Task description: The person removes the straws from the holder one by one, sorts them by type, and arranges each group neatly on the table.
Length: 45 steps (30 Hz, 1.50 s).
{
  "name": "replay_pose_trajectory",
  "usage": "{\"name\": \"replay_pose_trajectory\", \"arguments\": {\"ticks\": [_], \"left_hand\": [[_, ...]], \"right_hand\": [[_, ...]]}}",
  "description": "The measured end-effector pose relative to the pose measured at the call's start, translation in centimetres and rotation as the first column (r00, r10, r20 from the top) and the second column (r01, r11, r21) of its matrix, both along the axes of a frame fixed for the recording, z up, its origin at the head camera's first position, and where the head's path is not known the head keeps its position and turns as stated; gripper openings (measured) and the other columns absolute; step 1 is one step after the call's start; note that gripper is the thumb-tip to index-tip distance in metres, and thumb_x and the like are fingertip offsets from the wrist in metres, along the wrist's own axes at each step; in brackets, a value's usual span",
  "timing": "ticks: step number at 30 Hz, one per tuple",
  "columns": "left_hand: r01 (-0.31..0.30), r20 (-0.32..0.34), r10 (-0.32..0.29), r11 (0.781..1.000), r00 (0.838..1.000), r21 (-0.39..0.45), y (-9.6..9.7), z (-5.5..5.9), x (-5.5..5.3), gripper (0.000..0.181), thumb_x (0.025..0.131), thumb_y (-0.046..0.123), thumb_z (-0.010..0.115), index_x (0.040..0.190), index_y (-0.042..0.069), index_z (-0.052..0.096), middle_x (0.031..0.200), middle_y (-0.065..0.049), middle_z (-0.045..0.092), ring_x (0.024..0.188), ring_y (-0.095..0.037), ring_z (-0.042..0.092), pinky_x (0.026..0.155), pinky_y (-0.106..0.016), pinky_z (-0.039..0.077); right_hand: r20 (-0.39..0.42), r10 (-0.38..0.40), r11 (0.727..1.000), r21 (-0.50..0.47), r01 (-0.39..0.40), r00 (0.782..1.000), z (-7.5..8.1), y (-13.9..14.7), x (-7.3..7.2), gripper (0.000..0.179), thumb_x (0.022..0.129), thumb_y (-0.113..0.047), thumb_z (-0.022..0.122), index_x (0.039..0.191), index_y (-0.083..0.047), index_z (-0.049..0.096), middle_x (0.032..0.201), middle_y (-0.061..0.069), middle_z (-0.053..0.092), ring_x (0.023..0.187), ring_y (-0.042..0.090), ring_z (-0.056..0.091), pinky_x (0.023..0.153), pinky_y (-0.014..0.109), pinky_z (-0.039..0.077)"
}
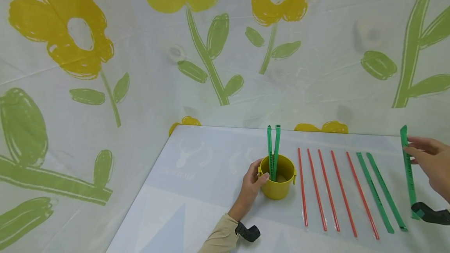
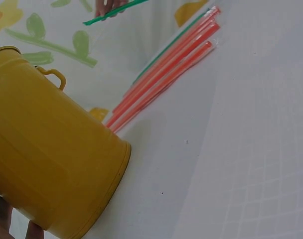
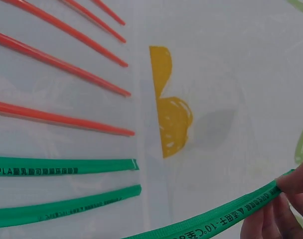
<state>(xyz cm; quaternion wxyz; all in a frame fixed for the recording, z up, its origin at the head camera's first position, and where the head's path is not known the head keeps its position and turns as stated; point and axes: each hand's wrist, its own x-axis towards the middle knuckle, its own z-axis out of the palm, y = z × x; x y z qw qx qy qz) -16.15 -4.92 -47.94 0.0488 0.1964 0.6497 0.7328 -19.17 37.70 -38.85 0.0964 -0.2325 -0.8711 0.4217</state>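
Note:
A small yellow bucket (image 1: 275,188) with side handles stands on the white table, two green-wrapped straws (image 1: 277,143) upright inside it. My left hand (image 1: 251,182) grips its left side, thumb at the rim; in the left wrist view the bucket (image 2: 52,144) fills the left side. At the far right, my right hand (image 1: 429,157) pinches another green-wrapped straw (image 1: 409,171) near its upper end, raised off the table. The right wrist view shows printed lettering on this held straw (image 3: 216,216), with thumb and fingers of the right hand (image 3: 291,204) at its tip.
Several red straws (image 1: 327,188) in clear wrappers lie in a row right of the bucket. Beside them lie two green-wrapped straws (image 1: 376,192). Behind the table (image 1: 168,214) hangs a white cloth (image 1: 316,69) with printed flowers.

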Motion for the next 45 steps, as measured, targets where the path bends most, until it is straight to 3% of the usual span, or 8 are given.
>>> {"name": "replay_pose_trajectory", "arguments": {"ticks": [5, 9, 15, 22, 30, 36, 40, 45], "left_hand": [[-0.009, 0.004, 0.009, 1.000, 1.000, -0.002, 0.1, -0.7, -0.4, 0.051, 0.096, 0.022, 0.050, 0.143, 0.008, 0.034, 0.142, -0.007, 0.042, 0.126, -0.026, 0.042, 0.102, -0.029, 0.037], [-0.031, 0.003, 0.031, 0.999, 1.000, 0.015, 0.3, -2.3, -1.1, 0.049, 0.096, 0.022, 0.051, 0.142, 0.012, 0.036, 0.140, -0.005, 0.043, 0.125, -0.028, 0.042, 0.101, -0.029, 0.039], [-0.053, 0.005, 0.053, 0.998, 0.999, 0.037, 0.6, -3.6, -1.4, 0.046, 0.095, 0.026, 0.052, 0.140, 0.022, 0.041, 0.137, 0.003, 0.046, 0.122, -0.022, 0.044, 0.100, -0.029, 0.040], [-0.055, -0.010, 0.056, 0.998, 0.998, 0.042, 0.4, -3.4, -1.4, 0.047, 0.095, 0.029, 0.052, 0.140, 0.024, 0.041, 0.137, 0.003, 0.046, 0.122, -0.022, 0.045, 0.099, -0.030, 0.041], [-0.065, -0.006, 0.065, 0.998, 0.998, 0.021, 0.5, -3.5, -1.3, 0.048, 0.095, 0.026, 0.053, 0.140, 0.023, 0.039, 0.137, 0.004, 0.045, 0.122, -0.021, 0.045, 0.098, -0.027, 0.041], [-0.065, 0.011, 0.064, 0.998, 0.998, 0.020, 0.5, -3.3, -1.1, 0.046, 0.095, 0.026, 0.052, 0.139, 0.024, 0.040, 0.137, 0.005, 0.046, 0.122, -0.018, 0.045, 0.099, -0.028, 0.040], [-0.061, 0.002, 0.060, 0.998, 0.998, 0.025, 0.5, -3.3, -1.1, 0.045, 0.095, 0.027, 0.052, 0.139, 0.024, 0.041, 0.136, 0.004, 0.046, 0.121, -0.019, 0.046, 0.099, -0.029, 0.041], [-0.053, -0.010, 0.053, 0.998, 0.999, 0.032, 0.5, -3.3, -1.1, 0.045, 0.095, 0.028, 0.052, 0.139, 0.023, 0.042, 0.135, 0.002, 0.047, 0.120, -0.020, 0.046, 0.098, -0.030, 0.042]], "right_hand": [[0.044, 0.019, 1.000, -0.006, -0.019, 0.999, -1.0, 1.0, -0.4, 0.023, 0.100, -0.023, 0.045, 0.122, -0.028, 0.049, 0.106, 0.011, 0.049, 0.060, -0.005, 0.044, 0.089, 0.053, 0.038], [0.072, 0.023, 1.000, -0.006, -0.023, 0.997, -2.3, 1.9, -0.9, 0.039, 0.100, -0.020, 0.044, 0.133, 0.000, 0.045, 0.122, 0.030, 0.045, 0.062, -0.001, 0.044, 0.092, 0.060, 0.034], [0.104, 0.024, 0.999, 0.043, -0.029, 0.994, -4.3, 3.0, -1.6, 0.046, 0.100, -0.013, 0.042, 0.140, 0.010, 0.033, 0.131, 0.033, 0.042, 0.076, 0.025, 0.052, 0.086, 0.057, 0.037], [0.122, 0.020, 0.998, 0.054, -0.027, 0.992, -5.4, 3.2, -2.3, 0.046, 0.100, -0.009, 0.039, 0.140, 0.011, 0.031, 0.135, 0.036, 0.037, 0.101, 0.048, 0.047, 0.088, 0.062, 0.035], [0.222, 0.010, 1.000, 0.022, -0.015, 0.975, -6.2, 3.2, -2.7, 0.048, 0.100, -0.012, 0.040, 0.140, 0.011, 0.030, 0.135, 0.037, 0.035, 0.106, 0.051, 0.043, 0.088, 0.062, 0.036], [0.239, -0.017, 1.000, 0.024, 0.012, 0.971, -7.0, 3.3, -3.1, 0.046, 0.098, -0.010, 0.043, 0.138, 0.011, 0.034, 0.130, 0.037, 0.040, 0.101, 0.049, 0.047, 0.078, 0.055, 0.040], [0.281, -0.013, 0.999, 0.036, 0.003, 0.960, -8.6, 4.4, -4.0, 0.047, 0.098, -0.012, 0.045, 0.138, 0.011, 0.034, 0.130, 0.036, 0.041, 0.100, 0.047, 0.048, 0.071, 0.050, 0.042], [0.249, 0.034, 0.995, 0.081, -0.056, 0.968, -11.1, 5.6, -4.4, 0.047, 0.097, -0.011, 0.047, 0.135, 0.013, 0.037, 0.126, 0.037, 0.043, 0.097, 0.044, 0.051, 0.067, 0.044, 0.043]]}}
